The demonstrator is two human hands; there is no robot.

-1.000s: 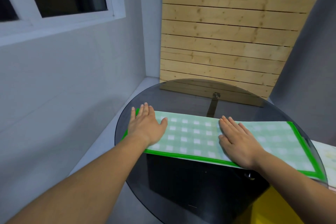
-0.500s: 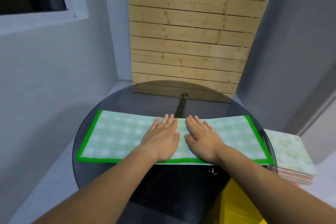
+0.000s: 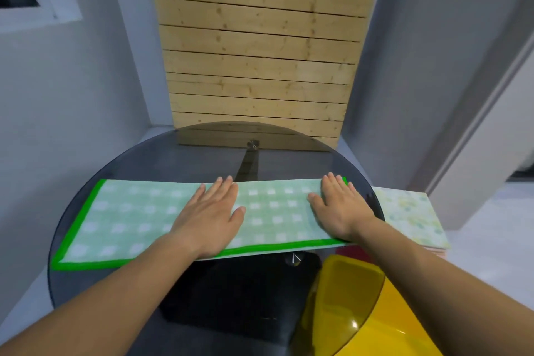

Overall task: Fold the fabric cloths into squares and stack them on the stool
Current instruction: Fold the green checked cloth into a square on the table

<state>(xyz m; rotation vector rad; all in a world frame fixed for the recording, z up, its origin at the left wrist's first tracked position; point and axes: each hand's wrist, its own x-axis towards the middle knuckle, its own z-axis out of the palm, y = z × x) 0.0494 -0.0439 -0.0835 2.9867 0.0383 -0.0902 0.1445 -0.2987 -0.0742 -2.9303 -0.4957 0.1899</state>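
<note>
A person's left hand (image 3: 212,217) and right hand (image 3: 339,208) press flat on a green checked cloth (image 3: 130,220), already folded to a long strip, on a round smoked-glass worktop (image 3: 202,159). Neither grip is closed: the fingers are straight, the palms down, and nothing is pinched.

The strip's long axis runs side to side in front of the person, with its green border along the near edge and the left end. The right grip sits on the strip's right end, where a corner of green border shows just past the fingertips. The left grip rests about midway along. The free left end lies well out to the left of the left grip, with open cloth between them.

To make a square, the strip probably has to be halved across its length. One end lies under the right grip, and the other is nearer the left.

A stack of folded cloths (image 3: 410,214) lies just right of the right grip, beyond the worktop's rim; what carries it is hidden. A yellow object (image 3: 361,298) shows through the glass below the right forearm.
</note>
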